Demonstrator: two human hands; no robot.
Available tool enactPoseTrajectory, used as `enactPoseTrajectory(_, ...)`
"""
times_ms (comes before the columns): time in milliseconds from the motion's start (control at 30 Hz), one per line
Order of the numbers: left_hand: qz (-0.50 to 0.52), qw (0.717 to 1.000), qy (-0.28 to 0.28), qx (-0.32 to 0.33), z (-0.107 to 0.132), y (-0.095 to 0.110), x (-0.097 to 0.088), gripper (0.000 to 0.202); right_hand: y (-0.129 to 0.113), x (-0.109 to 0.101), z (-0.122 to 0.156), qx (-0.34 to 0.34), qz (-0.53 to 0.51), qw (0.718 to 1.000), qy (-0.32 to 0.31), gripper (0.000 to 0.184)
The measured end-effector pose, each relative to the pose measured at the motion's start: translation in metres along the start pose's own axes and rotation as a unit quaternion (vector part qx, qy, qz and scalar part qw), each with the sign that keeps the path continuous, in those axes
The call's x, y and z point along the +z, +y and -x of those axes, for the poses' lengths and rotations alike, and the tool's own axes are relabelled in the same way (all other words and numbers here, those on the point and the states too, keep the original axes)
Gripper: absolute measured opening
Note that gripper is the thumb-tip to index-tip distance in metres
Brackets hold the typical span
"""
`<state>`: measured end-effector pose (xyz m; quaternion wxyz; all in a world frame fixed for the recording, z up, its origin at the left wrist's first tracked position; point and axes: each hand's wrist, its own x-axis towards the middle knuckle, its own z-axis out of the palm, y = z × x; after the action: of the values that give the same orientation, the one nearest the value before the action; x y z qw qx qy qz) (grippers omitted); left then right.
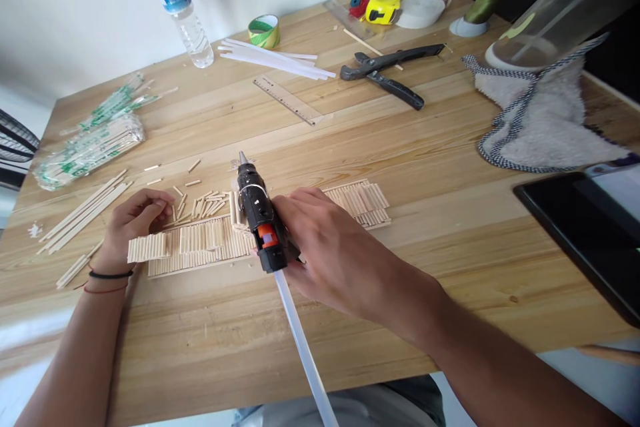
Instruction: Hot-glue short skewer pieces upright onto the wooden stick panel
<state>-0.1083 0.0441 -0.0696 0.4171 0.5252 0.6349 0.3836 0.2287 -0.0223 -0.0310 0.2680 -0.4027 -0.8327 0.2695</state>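
Observation:
My right hand is wrapped round the handle of a black glue gun, its nozzle pointing away from me. A long translucent glue stick sticks out of the gun's back end. Under the gun lies a long panel of short wooden sticks set side by side, with smaller stick pieces on top. At the panel's left end my left hand rests on the table with thumb and fingertips pressed together. Whatever they pinch is too small to make out. Loose cut sticks lie beside its fingertips.
Long sticks and plastic-wrapped stick packs lie left. Farther back are a water bottle, tape roll, spare glue sticks, ruler, cutter and tape measure. A cloth and phone lie right.

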Motion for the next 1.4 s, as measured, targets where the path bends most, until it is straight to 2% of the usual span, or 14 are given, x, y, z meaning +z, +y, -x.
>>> enactPoseTrajectory(300,-0.007,1.0,0.002,0.016,0.0,-0.001,0.0,0.016,0.001,0.0,0.0,-0.002,0.004,1.0,0.001,0.01)
enactPoseTrajectory(667,-0.031,0.999,0.019,0.027,0.003,0.01,0.008,0.013,-0.001,-0.003,0.001,0.013,-0.001,1.0,-0.008,0.014)
enactPoseTrajectory(967,-0.037,0.999,0.024,0.03,0.003,0.007,0.009,0.011,0.0,-0.003,0.001,0.014,-0.012,1.0,-0.008,0.021)
enactPoseTrajectory(1400,-0.033,0.998,0.036,0.043,0.003,0.007,0.01,0.007,-0.003,-0.005,0.002,0.025,-0.002,1.0,-0.009,0.017)
